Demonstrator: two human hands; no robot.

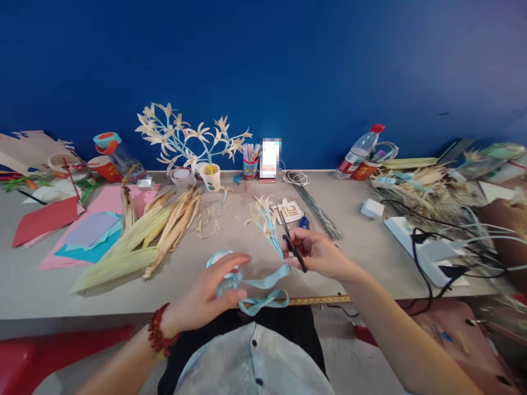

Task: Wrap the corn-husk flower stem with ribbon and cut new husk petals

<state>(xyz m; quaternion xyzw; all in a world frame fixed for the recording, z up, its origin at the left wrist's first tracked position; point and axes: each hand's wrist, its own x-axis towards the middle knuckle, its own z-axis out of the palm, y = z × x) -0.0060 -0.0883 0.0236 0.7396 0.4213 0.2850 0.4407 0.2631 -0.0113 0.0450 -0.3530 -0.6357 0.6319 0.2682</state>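
My right hand is closed around a pair of scissors with black handles, the blades pointing away from me. At its fingertips are the wrapped lower stems of a small bunch of pale dried flowers. From the base of these stems a light blue ribbon trails left and loops over the table edge. My left hand, a red bead bracelet on its wrist, has thumb and fingers apart beside the ribbon roll. The fingers partly cover the roll; whether they touch it I cannot tell.
Corn husks and coloured paper lie left. Behind stand a potted flower arrangement, a pen cup and a phone. Wires, a bottle and a power strip lie right, near another person's hand.
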